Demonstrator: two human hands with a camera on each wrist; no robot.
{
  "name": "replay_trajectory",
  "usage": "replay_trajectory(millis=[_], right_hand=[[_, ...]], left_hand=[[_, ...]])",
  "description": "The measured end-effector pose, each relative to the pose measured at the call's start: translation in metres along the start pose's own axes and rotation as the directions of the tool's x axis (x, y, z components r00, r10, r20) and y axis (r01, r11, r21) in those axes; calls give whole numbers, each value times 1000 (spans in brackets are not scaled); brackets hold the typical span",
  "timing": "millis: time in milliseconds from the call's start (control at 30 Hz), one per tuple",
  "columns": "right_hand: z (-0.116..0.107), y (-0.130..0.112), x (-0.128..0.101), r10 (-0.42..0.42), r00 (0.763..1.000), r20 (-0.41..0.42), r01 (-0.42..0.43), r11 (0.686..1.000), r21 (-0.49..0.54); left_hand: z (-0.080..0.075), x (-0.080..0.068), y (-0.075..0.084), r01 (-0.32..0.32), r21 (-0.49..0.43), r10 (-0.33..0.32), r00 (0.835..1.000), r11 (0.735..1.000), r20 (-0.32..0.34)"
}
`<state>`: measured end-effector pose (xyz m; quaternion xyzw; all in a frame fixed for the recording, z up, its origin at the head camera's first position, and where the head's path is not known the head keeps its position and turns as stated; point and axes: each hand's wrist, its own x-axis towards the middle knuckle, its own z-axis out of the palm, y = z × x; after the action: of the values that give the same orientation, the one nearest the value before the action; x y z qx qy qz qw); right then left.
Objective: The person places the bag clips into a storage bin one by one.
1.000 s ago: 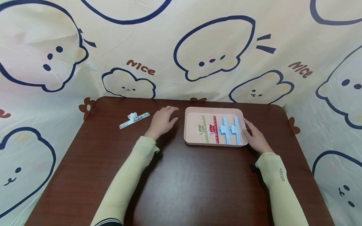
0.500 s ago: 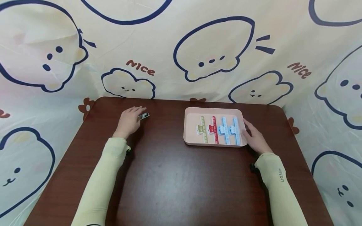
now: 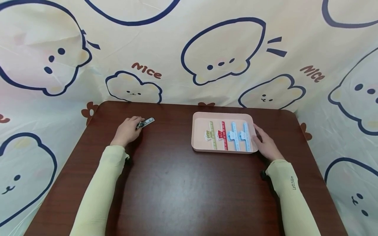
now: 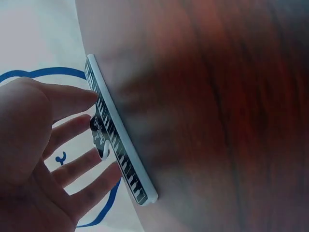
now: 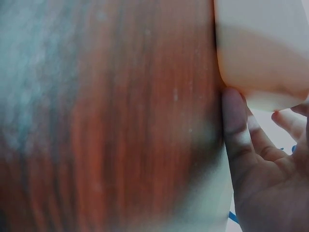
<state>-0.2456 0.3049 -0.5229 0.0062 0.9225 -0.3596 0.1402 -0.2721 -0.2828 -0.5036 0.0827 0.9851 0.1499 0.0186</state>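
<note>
A page clip (image 3: 145,122) with a piano-key pattern on its long bar is at the back left of the table, in my left hand (image 3: 127,130). In the left wrist view, the thumb meets the bar and the fingertips lie by the clip's black, lettered handle (image 4: 100,137), pinching it. My right hand (image 3: 266,144) touches the right end of a shallow pink tray (image 3: 199,146), its fingers fairly straight. The right wrist view shows the thumb against the tray's corner. Lying in the tray are a green clip (image 3: 213,135), a red clip (image 3: 224,135) and two blue clips (image 3: 235,136).
Both the tray and the left-hand clip are on a dark brown wooden table (image 3: 177,183). A pale curtain (image 3: 171,49) with cartoon outlines stands along its back edge and sides.
My left hand has moved left from beside the tray to the clip and taken hold of it; the clip's dark patterned face now shows. Right hand and tray stay nearly still.
</note>
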Motion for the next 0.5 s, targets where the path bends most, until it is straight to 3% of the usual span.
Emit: replay_trajectory(millis=[500], right_hand=[[2, 0, 1, 11, 1000, -5, -11, 1000, -9]], left_hand=[[-6, -11, -4, 6, -74, -1, 998, 997, 67]])
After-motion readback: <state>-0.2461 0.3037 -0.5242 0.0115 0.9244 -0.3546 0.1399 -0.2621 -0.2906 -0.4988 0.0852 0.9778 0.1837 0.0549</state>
